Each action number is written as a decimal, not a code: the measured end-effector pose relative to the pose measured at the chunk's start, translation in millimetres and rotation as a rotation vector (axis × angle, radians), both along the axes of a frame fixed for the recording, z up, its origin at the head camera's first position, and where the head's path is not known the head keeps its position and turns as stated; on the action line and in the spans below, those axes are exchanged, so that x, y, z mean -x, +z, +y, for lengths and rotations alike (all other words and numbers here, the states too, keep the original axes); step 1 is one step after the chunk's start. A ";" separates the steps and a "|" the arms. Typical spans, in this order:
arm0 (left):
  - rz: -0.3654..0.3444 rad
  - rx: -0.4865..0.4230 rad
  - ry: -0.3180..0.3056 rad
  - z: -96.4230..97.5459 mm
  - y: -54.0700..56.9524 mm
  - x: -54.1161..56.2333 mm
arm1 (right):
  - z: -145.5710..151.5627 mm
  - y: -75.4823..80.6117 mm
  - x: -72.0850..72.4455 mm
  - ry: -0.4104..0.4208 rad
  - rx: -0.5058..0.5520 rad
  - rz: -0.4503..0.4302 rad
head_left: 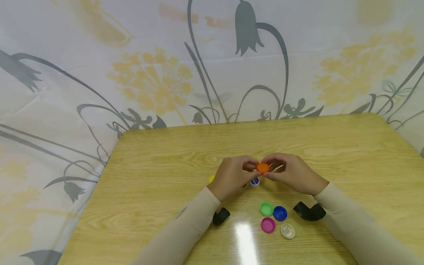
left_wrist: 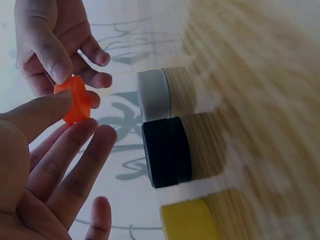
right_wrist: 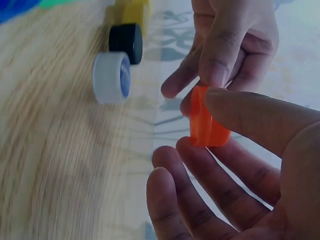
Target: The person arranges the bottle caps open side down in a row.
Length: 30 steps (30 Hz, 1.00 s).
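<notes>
Both hands hold a round orange cap (head_left: 262,168) up in front of the table's middle. The left hand (head_left: 232,175) pinches it between thumb and fingertips on one side. Opposite, the right hand (head_left: 294,175) pinches the other side, its lower fingers spread loosely in the right wrist view. Just below the hands stands a white cap (head_left: 254,182) with a blue marked face. Beside it a black cap (left_wrist: 167,152) and a yellow cap (left_wrist: 190,221) line up in the left wrist view; the left hand mostly hides these two in the head view.
Nearer the body lie a green cap (head_left: 266,209), a blue cap (head_left: 280,213), a magenta cap (head_left: 268,225) and a pale cap (head_left: 287,231). A black curved piece (head_left: 309,212) shows at the right sleeve, another black piece (head_left: 221,216) at the left. A patterned curtain (head_left: 212,66) hangs behind the table.
</notes>
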<state>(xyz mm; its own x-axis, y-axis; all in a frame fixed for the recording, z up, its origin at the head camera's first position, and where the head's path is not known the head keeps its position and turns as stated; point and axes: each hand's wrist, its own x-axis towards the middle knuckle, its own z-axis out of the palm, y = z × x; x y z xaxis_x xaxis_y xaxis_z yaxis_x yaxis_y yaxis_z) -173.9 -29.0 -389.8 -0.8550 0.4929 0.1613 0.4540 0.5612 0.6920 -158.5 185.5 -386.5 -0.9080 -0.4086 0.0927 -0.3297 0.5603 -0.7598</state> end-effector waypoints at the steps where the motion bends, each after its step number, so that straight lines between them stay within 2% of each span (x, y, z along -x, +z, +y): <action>1: -0.004 0.013 0.005 2.6 0.2 1.9 | 1.6 -0.5 1.5 -0.003 -0.006 -0.005; 8: 0.060 0.187 0.003 20.3 0.9 9.0 | 13.4 -7.2 8.6 -0.006 -0.031 -0.048; 15: 0.002 0.301 0.014 22.0 -2.8 8.5 | 14.7 -14.9 12.9 0.039 -0.085 -0.062; 30: -0.006 0.329 -0.036 19.6 -9.4 5.4 | 13.7 -22.8 13.1 0.081 -0.126 -0.100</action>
